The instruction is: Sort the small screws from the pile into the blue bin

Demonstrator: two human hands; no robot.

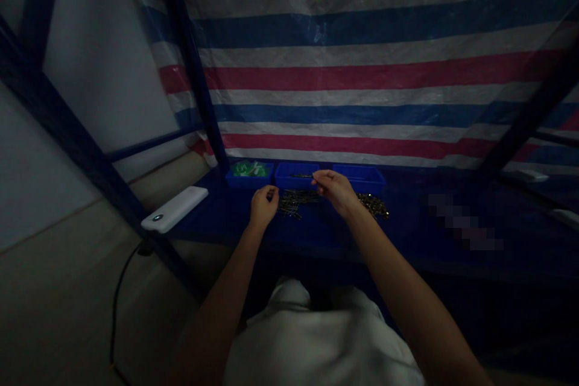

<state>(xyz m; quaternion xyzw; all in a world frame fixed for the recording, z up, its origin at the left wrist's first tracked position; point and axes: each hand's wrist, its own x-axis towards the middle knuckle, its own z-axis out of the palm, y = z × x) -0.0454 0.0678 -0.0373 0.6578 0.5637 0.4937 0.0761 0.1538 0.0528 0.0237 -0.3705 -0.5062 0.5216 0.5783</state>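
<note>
My left hand (263, 205) is curled closed over the blue table top, just left of a pile of thin dark metal pins (296, 201); what its fingers hold is too small to make out. My right hand (333, 188) is raised above that pile, pinching one thin pin (302, 176) that points left over the middle blue tray (296, 175). To its right lies a heap of small brass-coloured parts (373, 204).
Three blue trays stand in a row at the table's back: the left tray (248, 174) holds green pieces, the right tray (359, 176) sits behind my right hand. A white power bank (174, 209) lies at the table's left corner with a cable hanging. Striped tarp hangs behind.
</note>
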